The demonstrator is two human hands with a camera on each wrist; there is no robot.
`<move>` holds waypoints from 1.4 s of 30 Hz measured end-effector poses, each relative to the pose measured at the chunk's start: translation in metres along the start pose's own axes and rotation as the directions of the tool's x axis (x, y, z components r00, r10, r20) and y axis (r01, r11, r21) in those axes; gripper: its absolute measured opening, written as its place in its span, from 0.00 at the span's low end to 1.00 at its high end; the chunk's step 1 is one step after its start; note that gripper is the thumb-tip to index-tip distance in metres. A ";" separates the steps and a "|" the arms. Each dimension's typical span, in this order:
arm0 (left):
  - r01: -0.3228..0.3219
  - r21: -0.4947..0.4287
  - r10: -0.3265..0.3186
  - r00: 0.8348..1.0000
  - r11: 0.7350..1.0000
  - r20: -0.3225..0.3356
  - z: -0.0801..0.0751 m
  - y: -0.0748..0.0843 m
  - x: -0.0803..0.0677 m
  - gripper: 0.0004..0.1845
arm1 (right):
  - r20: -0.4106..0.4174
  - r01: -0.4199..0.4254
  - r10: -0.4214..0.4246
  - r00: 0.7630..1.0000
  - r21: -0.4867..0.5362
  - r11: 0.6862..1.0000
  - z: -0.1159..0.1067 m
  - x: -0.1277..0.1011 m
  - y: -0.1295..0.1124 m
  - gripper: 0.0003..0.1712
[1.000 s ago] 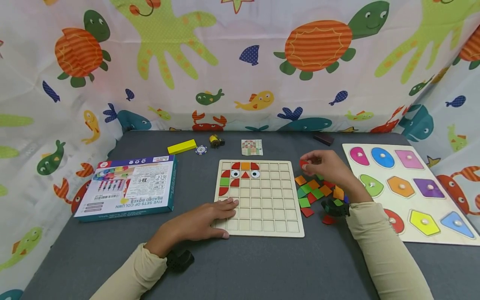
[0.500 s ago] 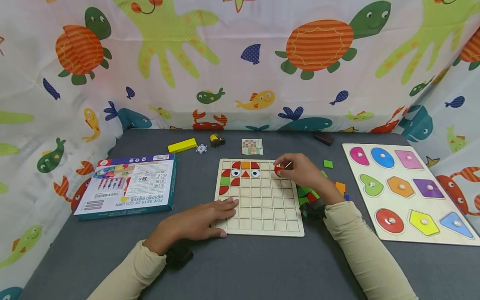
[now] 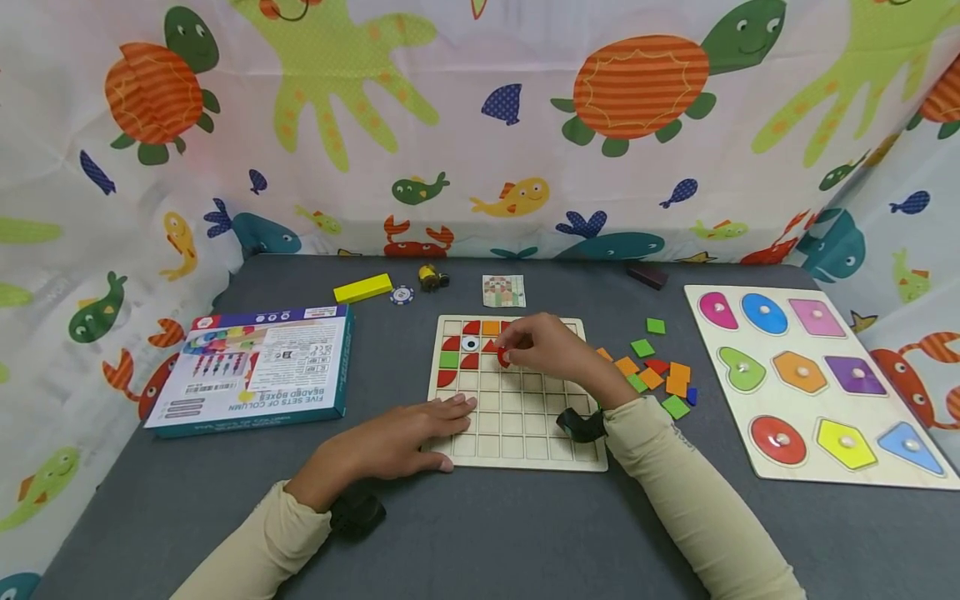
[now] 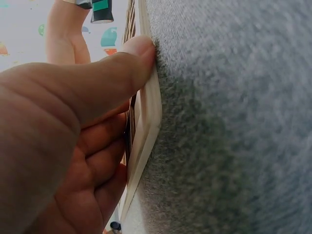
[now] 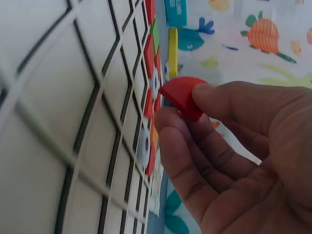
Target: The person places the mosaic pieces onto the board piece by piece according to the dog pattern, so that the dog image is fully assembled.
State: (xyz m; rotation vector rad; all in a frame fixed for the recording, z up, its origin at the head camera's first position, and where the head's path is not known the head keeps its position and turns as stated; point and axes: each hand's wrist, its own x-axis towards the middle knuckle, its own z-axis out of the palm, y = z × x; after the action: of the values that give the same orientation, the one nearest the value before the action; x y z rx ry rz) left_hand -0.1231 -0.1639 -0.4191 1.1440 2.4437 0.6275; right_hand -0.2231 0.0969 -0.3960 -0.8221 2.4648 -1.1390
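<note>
Right hand [image 3: 551, 350] over grid board [image 3: 517, 417], fingers pinching red piece [image 3: 503, 357], left hand [image 3: 405, 433] at seven o'clock, fingers flat, pressing board edge.

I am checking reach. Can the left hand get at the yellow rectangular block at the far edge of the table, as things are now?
Probably yes. The left hand lies flat on the wooden grid board; bare grey table leads to the yellow rectangular block, beside the box.

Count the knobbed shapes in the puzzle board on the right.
9, in three rows on the puzzle board: pink egg, blue oval, pink square; green heart, orange hexagon, purple trapezoid; red circle, yellow pentagon, blue quadrilateral. None seems hidden.
</note>
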 end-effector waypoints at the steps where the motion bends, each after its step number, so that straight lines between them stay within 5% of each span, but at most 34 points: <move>1: -0.003 0.001 0.003 1.000 1.000 -0.003 0.000 0.000 0.000 0.35 | 0.014 0.013 -0.013 1.000 -0.004 1.000 0.002 0.002 -0.002 0.10; 11: -0.007 -0.011 0.007 1.000 1.000 -0.017 -0.004 0.000 0.000 0.34 | 0.078 0.095 -0.092 0.993 -0.031 0.995 0.022 0.018 -0.010 0.09; 24: 0.011 -0.006 -0.011 1.000 1.000 -0.007 -0.004 0.000 0.001 0.34 | 0.144 0.109 -0.083 0.986 -0.182 0.977 0.032 0.027 -0.022 0.10; 42: 0.007 -0.027 -0.007 1.000 1.000 0.000 -0.001 -0.003 0.002 0.34 | 0.205 0.168 -0.116 0.972 -0.259 0.951 0.038 0.028 -0.016 0.12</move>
State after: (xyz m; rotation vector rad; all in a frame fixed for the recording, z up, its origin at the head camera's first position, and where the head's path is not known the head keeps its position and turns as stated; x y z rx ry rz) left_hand -0.1263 -0.1643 -0.4201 1.1243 2.4312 0.6569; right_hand -0.2210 0.0486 -0.4096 -1.1479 2.4676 -0.7290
